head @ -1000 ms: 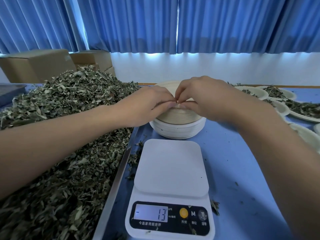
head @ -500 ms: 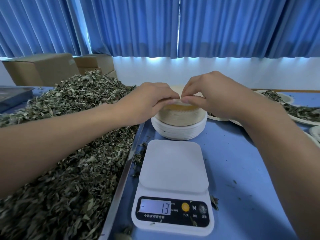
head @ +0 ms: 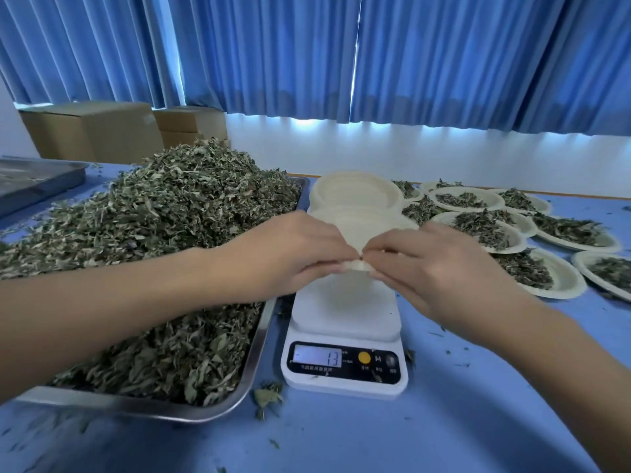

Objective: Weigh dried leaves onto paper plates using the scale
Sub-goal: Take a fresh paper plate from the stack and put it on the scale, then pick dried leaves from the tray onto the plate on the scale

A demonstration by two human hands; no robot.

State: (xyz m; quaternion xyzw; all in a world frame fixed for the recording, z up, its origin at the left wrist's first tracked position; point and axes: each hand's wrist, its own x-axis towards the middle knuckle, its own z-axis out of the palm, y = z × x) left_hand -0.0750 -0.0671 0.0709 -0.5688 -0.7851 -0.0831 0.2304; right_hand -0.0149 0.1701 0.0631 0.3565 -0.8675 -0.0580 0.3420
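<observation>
left hand (head: 300,254) + right hand (head: 433,268): pinching paper plate (head: 362,230) rim | over scale (head: 345,326) | display maybe 13

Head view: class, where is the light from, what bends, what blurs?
Head view: backlit through blue pleated curtains, brightest on the white wall below; head view: wide lens slants the curtain folds outward; head view: pale round paper plate soft, blue table smeared at its near-left corner.

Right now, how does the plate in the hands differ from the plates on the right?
The held plate is empty; the right-side plates carry dried leaves. The held plate is pinched at its rim by the left hand and right hand over the scale; the right-side plates lie on the table. Both are pale, round.
</observation>
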